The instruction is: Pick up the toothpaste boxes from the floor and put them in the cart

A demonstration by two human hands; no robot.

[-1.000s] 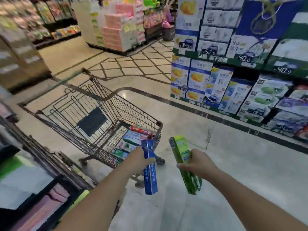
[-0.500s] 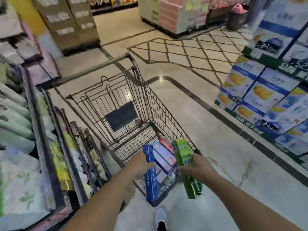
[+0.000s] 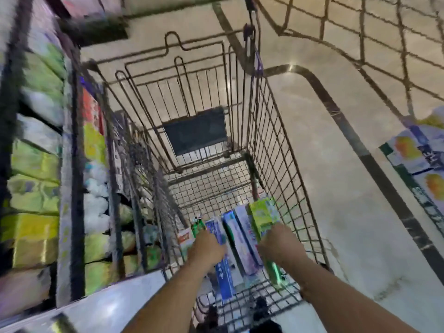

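Shelf: the shelf on the left carries green, yellow and white packs; it is blurred.
Cart: the wire cart stands just beside the shelf, on the pale floor.
Left hand: the left hand is inside the cart basket, fingers curled round the blue toothpaste box. The box points down toward the basket floor.
Boxes in cart: other toothpaste boxes lie in the near end of the basket, between the two hands.
Right hand: the right hand is also inside the basket and grips the green toothpaste box, whose upper end is above the fingers and lower end below the wrist.
Display: blue and white cartons stand on the right, well apart from the cart.
Change: half a second ago both hands held their boxes over the near rim of the cart; now they are lower, among the boxes in the basket, and the view looks more steeply down.
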